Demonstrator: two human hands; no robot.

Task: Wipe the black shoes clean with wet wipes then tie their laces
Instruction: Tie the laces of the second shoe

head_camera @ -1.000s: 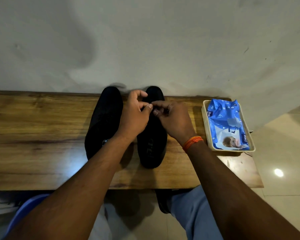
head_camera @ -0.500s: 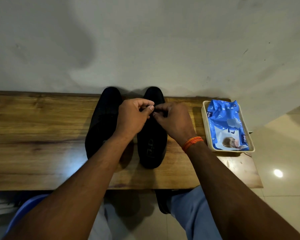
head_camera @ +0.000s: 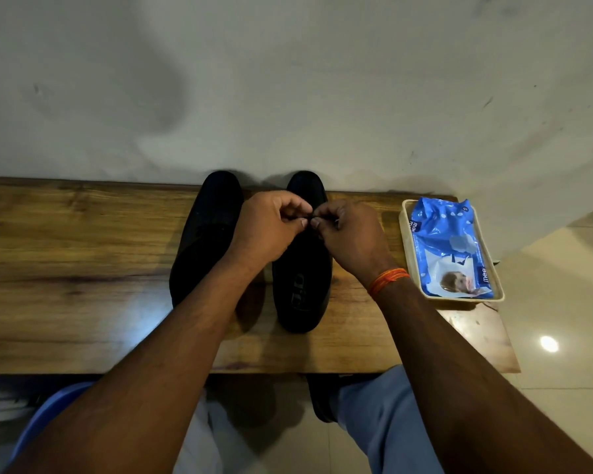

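Note:
Two black shoes stand side by side on the wooden bench [head_camera: 65,268], toes toward the wall. The left shoe [head_camera: 206,241] is partly behind my left forearm. Over the lacing of the right shoe [head_camera: 302,285] my left hand [head_camera: 271,227] and my right hand [head_camera: 350,237] meet fingertip to fingertip, each pinching a thin black lace. The lace itself is barely visible between the fingers. An orange thread band circles my right wrist.
A blue pack of wet wipes [head_camera: 449,248] lies in a cream tray [head_camera: 406,254] at the bench's right end. The wall rises directly behind the bench. Tiled floor lies to the right, and my knees sit under the bench's front edge.
Both hands have stayed over the right shoe. The left hand's fingers have curled down from a raised position, and the fingertips of both hands work closer together on the lace.

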